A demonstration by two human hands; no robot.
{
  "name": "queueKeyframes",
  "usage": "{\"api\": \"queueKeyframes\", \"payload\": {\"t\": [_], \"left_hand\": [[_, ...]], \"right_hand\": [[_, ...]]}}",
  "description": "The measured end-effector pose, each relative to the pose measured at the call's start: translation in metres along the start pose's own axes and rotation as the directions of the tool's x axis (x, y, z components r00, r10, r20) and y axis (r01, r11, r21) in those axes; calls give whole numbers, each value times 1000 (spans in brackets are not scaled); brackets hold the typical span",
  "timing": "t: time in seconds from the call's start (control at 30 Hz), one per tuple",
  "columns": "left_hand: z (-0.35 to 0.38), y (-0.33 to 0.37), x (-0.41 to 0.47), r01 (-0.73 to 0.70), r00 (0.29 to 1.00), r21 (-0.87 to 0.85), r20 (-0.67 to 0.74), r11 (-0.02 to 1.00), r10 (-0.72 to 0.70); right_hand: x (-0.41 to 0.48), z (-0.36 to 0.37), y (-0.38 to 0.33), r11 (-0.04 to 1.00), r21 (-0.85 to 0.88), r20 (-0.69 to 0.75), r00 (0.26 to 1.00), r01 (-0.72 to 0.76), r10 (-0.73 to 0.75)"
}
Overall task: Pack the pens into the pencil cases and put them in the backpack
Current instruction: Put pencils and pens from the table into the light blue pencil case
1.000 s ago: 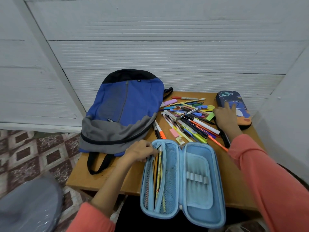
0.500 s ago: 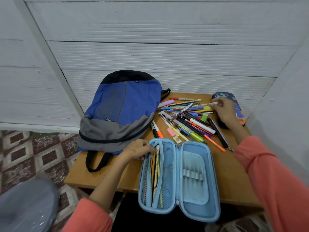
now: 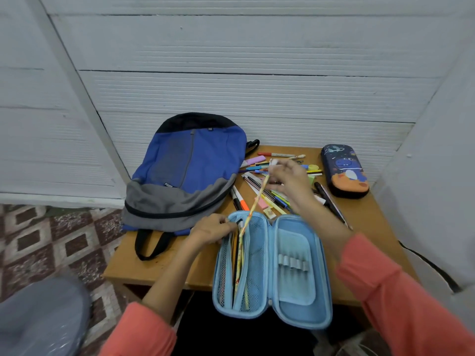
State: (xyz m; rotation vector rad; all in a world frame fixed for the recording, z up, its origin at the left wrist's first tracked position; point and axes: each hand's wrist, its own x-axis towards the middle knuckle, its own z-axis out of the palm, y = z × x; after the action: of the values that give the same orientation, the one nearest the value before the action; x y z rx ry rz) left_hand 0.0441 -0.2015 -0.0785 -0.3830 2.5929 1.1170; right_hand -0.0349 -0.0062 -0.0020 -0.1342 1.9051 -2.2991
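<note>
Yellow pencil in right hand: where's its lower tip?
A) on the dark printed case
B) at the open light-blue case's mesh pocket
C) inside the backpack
B: the right hand pinches the yellow pencil, its lower tip at the mesh pocket of the light-blue case.

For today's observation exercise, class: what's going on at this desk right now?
The right hand pinches a yellow pencil, its tip in the open light-blue pencil case, while the left hand holds the mesh pocket open. Many pens lie loose on the table; the dark pencil case and backpack lie aside.
</note>
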Motion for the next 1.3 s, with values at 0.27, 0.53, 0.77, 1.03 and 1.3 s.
{"api": "queueKeyframes", "payload": {"t": [0.27, 0.53, 0.77, 1.03, 1.3], "left_hand": [[6, 0, -12, -29, 989, 117, -140, 993, 45], [18, 1, -24, -214, 909, 70, -351, 974, 225], [37, -10, -25, -348, 845, -30, -444, 937, 299], [45, -15, -20, -362, 822, 19, -464, 932, 329], [48, -16, -19, -394, 797, 30, -486, 919, 358]], "right_hand": [[-28, 34, 50, 921, -367, 100, 979, -130, 178], [-41, 30, 69, 577, -796, 268, 962, 186, 60], [-41, 26, 73, 571, -791, 273, 962, 220, 7], [-36, 29, 73, 574, -804, 240, 968, 155, 74], [-39, 39, 79, 379, -907, 216, 976, 186, 36]]}}
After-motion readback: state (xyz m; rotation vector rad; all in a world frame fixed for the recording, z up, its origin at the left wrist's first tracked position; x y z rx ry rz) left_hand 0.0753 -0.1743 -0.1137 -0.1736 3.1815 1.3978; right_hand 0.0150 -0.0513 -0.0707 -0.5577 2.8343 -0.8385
